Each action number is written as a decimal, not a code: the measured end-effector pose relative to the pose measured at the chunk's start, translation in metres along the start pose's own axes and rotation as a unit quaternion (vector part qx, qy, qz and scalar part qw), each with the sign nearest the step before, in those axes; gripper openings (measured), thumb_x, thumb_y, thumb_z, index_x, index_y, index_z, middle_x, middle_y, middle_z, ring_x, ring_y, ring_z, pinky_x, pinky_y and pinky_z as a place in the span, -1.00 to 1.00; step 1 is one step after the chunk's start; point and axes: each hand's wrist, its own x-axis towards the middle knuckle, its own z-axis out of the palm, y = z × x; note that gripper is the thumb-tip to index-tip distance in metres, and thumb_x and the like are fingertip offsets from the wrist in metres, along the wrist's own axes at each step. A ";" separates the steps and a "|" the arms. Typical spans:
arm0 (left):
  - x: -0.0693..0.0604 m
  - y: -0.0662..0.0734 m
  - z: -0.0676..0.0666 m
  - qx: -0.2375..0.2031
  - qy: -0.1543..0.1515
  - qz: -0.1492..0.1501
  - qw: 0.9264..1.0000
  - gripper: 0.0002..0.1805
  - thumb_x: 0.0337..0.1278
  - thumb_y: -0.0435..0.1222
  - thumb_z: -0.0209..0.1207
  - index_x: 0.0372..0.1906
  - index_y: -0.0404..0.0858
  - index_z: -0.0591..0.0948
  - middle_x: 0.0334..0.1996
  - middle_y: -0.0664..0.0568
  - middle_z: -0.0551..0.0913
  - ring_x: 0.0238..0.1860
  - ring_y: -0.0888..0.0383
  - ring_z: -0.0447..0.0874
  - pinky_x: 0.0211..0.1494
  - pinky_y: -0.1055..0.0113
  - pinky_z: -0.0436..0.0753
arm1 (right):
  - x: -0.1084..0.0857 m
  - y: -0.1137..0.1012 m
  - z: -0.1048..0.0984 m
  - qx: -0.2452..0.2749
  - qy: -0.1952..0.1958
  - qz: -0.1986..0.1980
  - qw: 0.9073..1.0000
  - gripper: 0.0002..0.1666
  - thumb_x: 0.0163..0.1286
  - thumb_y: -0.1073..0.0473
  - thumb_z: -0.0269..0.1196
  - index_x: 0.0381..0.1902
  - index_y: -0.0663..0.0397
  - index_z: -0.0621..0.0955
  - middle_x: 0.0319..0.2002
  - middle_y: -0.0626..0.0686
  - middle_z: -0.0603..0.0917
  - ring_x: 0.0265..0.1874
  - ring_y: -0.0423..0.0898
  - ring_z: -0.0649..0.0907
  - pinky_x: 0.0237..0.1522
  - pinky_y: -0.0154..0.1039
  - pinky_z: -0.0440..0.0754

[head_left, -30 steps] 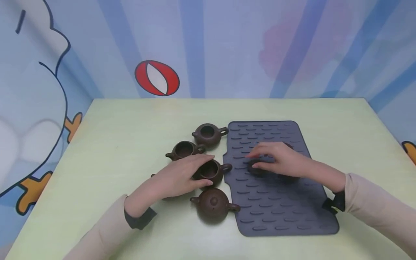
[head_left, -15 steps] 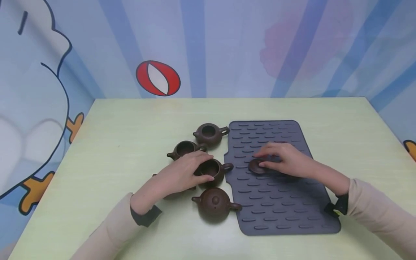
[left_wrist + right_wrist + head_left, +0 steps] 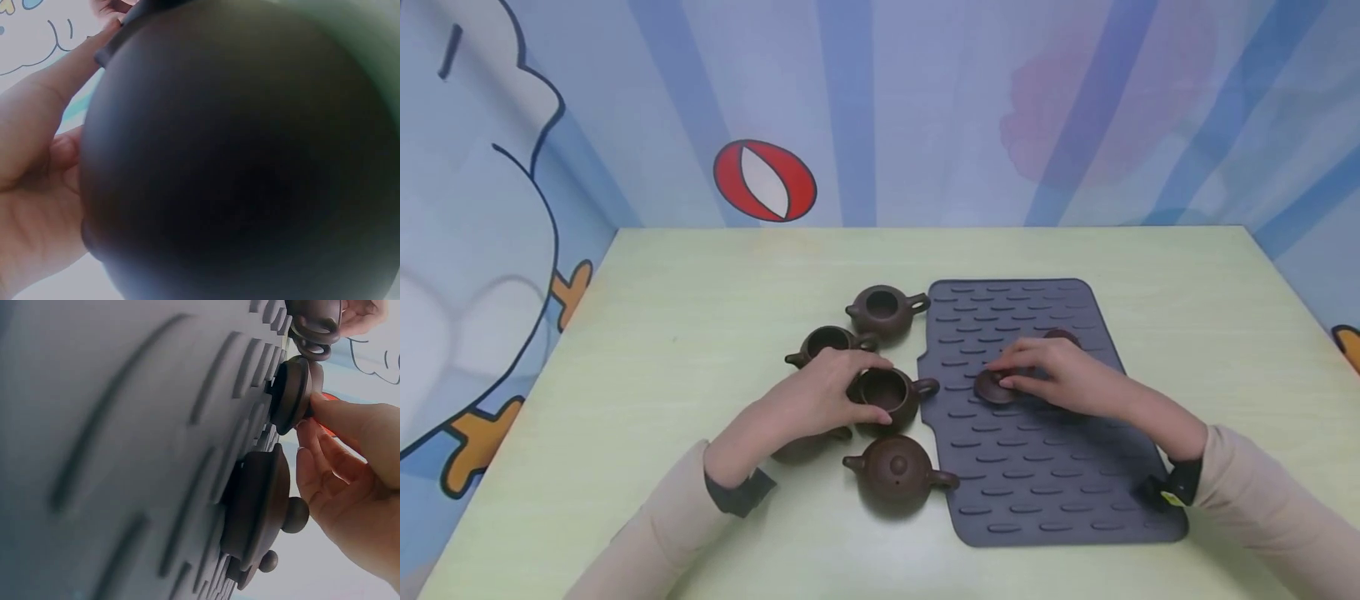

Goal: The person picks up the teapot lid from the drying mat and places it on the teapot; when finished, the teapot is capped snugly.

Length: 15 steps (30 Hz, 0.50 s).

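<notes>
My left hand (image 3: pixel 808 400) grips an open brown clay teapot (image 3: pixel 904 402), thumb and fingers around its body by the rim. Thumb and forefinger of my right hand (image 3: pixel 1071 377) pinch a small round teapot lid (image 3: pixel 992 388) over the dark grey mat (image 3: pixel 1052 483). The right wrist view shows this pinched lid (image 3: pixel 292 394) close to the mat; whether it touches cannot be told. Two more lids with round knobs lie there, a near lid (image 3: pixel 256 506) and a far one (image 3: pixel 242 575). A dark rounded teapot body (image 3: pixel 250 156) fills most of the left wrist view.
Two uncovered teapots stand behind, one at the back (image 3: pixel 880 310) and one to its left (image 3: pixel 826 340). A lidded teapot (image 3: pixel 895 471) stands in front, its handle over the mat's edge. Another teapot (image 3: pixel 805 450) is partly hidden under my left hand. A patterned wall rises behind the table.
My right hand has shifted slightly right, and the pinched lid has tilted so that its top faces the head camera more. My left hand stays on the teapot, almost still.
</notes>
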 end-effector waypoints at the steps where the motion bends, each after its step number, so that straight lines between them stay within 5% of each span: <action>1: 0.000 0.000 0.000 0.000 -0.001 -0.001 1.000 -0.36 -0.15 -0.09 0.41 0.11 -0.26 0.55 0.02 0.00 0.62 -0.02 0.16 0.58 0.01 0.28 0.57 | 0.000 0.000 0.000 0.000 0.000 -0.001 1.000 -0.69 0.23 0.29 0.28 -0.03 0.09 0.66 -0.15 -0.03 0.65 -0.19 -0.17 0.64 -0.28 -0.24 0.62; 15: 0.000 0.000 0.001 -0.003 -0.006 0.003 1.000 -0.39 -0.07 -0.13 0.38 0.13 -0.27 0.50 0.04 -0.02 0.59 0.03 0.13 0.54 0.08 0.24 0.54 | 0.004 0.001 -0.005 -0.019 -0.002 -0.010 1.000 -0.76 0.18 0.28 0.32 -0.16 0.02 0.67 -0.20 -0.08 0.65 -0.24 -0.20 0.64 -0.29 -0.24 0.62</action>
